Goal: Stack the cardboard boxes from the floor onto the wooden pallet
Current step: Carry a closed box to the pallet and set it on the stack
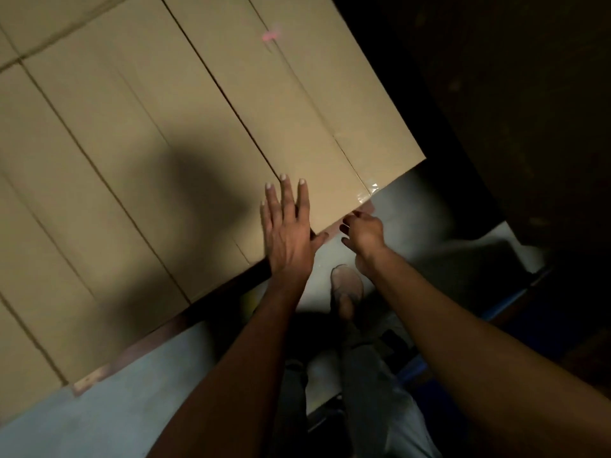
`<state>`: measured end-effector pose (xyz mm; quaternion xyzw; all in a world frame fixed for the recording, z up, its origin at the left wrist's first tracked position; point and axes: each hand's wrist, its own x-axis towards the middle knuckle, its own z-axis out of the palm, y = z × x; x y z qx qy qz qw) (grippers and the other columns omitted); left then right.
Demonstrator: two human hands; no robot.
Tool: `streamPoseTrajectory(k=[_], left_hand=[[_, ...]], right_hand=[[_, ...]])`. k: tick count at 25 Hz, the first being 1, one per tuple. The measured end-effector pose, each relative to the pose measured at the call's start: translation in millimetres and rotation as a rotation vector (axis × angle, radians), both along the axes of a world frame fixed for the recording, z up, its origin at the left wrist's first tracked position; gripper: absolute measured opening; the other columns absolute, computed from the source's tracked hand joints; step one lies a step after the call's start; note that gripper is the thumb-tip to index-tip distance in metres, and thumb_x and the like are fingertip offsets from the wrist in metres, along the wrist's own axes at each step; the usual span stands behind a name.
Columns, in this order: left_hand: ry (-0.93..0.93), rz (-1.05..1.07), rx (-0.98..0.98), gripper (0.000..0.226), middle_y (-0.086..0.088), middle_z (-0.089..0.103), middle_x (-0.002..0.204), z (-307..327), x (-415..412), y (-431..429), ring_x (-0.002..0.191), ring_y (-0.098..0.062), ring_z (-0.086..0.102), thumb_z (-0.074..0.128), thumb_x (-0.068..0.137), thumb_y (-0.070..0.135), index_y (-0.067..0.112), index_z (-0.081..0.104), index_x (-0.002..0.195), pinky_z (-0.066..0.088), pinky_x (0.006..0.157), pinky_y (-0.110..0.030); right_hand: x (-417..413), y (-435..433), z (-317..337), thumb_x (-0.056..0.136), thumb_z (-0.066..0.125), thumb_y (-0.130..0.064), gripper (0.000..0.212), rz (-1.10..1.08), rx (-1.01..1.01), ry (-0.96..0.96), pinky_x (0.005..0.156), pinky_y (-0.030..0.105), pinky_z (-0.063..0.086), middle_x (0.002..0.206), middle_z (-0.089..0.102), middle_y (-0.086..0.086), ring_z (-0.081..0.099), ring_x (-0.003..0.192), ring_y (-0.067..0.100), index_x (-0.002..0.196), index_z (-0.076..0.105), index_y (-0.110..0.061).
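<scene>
Tan cardboard boxes [132,143] fill the upper left of the view, packed side by side in long rows w/ thin dark seams between them. Their tops are flat, matte and level. The near edges form one straight diagonal line, ending at the square corner of the end box [347,127] on the right.

Grey, smooth floor [99,408] runs along that line. It gives a strip of standing room at the person's feet and a paler patch just past the end box. The far right is too dark to make out.

The wooden pallet [211,297] shows only as a dark reddish board under the boxes' near edge, w/ a pale block [87,383] at lower left — the boxes sit on it.

Both bare forearms reach in from below. The left hand [287,233] lies flat, fingers straight and spread, on the box tops at the near edge, across the seam beside the end box. The right hand [363,231] is close by, apart from the left, its fingers curled at the end box's near edge; whether it grips the edge can't be told.

A pale shoe [347,285] stands on the floor below the hands.

Glossy clear tape [368,191] wraps over the end box's near edge. A small pink mark [271,36] sits farther up the box — too blurred to read.
</scene>
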<state>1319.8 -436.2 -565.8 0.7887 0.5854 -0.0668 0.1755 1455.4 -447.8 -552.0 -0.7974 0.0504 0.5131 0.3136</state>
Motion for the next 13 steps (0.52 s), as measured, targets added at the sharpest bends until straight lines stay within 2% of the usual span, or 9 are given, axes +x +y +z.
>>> streamPoseTrajectory(k=[2,3,4,6,9,13], left_hand=[[-0.011,0.011,0.075,0.102,-0.017,0.007,0.171,-9,-1,-1,0.156,-0.043,0.007,0.005,0.089,0.083,0.015,0.016,0.164,0.013,0.125,-0.053],[-0.016,0.003,0.105,0.102,-0.017,0.011,0.171,-12,-2,-3,0.156,-0.043,0.011,0.001,0.09,0.082,0.014,0.021,0.163,0.014,0.125,-0.052],[-0.015,-0.009,0.128,0.1,-0.017,0.013,0.17,-14,-4,-4,0.156,-0.043,0.013,0.006,0.092,0.081,0.014,0.024,0.163,0.015,0.124,-0.052],[0.0,-0.029,0.147,0.093,-0.016,0.013,0.17,-19,-6,-6,0.156,-0.043,0.013,0.026,0.095,0.077,0.013,0.024,0.162,0.016,0.125,-0.052],[0.016,-0.022,0.157,0.092,-0.014,0.013,0.171,-22,-6,-4,0.156,-0.041,0.012,0.055,0.093,0.064,0.014,0.022,0.163,0.019,0.125,-0.052],[-0.006,-0.013,0.18,0.093,-0.011,0.016,0.171,-26,-10,-3,0.157,-0.038,0.013,0.064,0.093,0.057,0.015,0.021,0.163,0.019,0.126,-0.05]], right_hand=[[3,4,-9,0.096,0.053,0.0,0.018,-0.077,0.046,0.054,0.089,0.044,0.059,0.106,0.068,0.013,0.07,0.099,0.028,0.108,0.066,-0.005],[5,4,-10,0.093,0.055,0.001,0.017,-0.106,0.05,0.081,0.084,0.041,0.06,0.106,0.067,0.014,0.068,0.094,0.025,0.106,0.065,-0.003],[4,4,-8,0.089,0.057,0.001,0.014,-0.121,0.048,0.099,0.081,0.039,0.06,0.101,0.067,0.012,0.067,0.092,0.023,0.097,0.067,-0.005],[2,1,-4,0.083,0.059,-0.005,0.011,-0.122,0.066,0.133,0.084,0.039,0.058,0.095,0.07,0.005,0.068,0.094,0.02,0.084,0.068,-0.011],[0,2,-2,0.09,0.064,-0.017,0.008,-0.079,0.1,0.144,0.09,0.04,0.059,0.104,0.074,0.002,0.07,0.099,0.017,0.094,0.07,-0.014],[1,7,-4,0.098,0.064,-0.02,0.01,0.004,0.102,0.118,0.095,0.046,0.059,0.101,0.07,0.004,0.068,0.107,0.024,0.09,0.063,-0.014]])
